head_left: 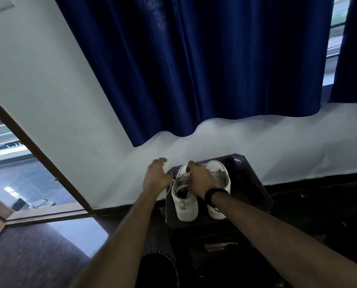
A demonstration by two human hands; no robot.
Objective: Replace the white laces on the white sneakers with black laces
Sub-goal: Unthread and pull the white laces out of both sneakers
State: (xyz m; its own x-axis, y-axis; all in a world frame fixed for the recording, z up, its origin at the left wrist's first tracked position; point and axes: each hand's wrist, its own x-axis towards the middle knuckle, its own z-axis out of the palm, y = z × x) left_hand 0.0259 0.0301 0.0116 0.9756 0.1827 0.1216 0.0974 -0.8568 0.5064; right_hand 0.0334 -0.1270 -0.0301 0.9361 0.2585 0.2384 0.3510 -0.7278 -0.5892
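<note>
Knee point(156, 265): dark trouser leg, bottom centre, betw. the two forearms.
Floor point(38, 256): dark, glossy; pale patch of light by the door frame.
Stool point(254, 190): small dark wooden table/stool vs. the wall; holds both shoes, heels twd the person.
Left sneaker point(185, 206): white, on stool's left half; tongue area w/ white laces point(180, 182) loose, one loop hanging over the left side.
Right sneaker point(220, 177): white, just beside the other, touching or nearly; partly hidden by wrist.
Right hand point(200, 179): over the left sneaker's lacing; fingers curled down into the laces, seem to pinch them, exact grip hidden. Black band point(215, 193) on wrist.
Left hand point(155, 175): left of the shoes, off the stool edge; fingers spread & loosely bent, blurred, holding nothing I can see.
Black laces point(231, 167): dark strip on stool, right of the shoes — prob. them, too dark to be sure.
Wall point(48, 80): white.
Curtain point(194, 59): deep blue, hanging above the stool.
Door frame point(38, 154): brown, left, glass beyond.
</note>
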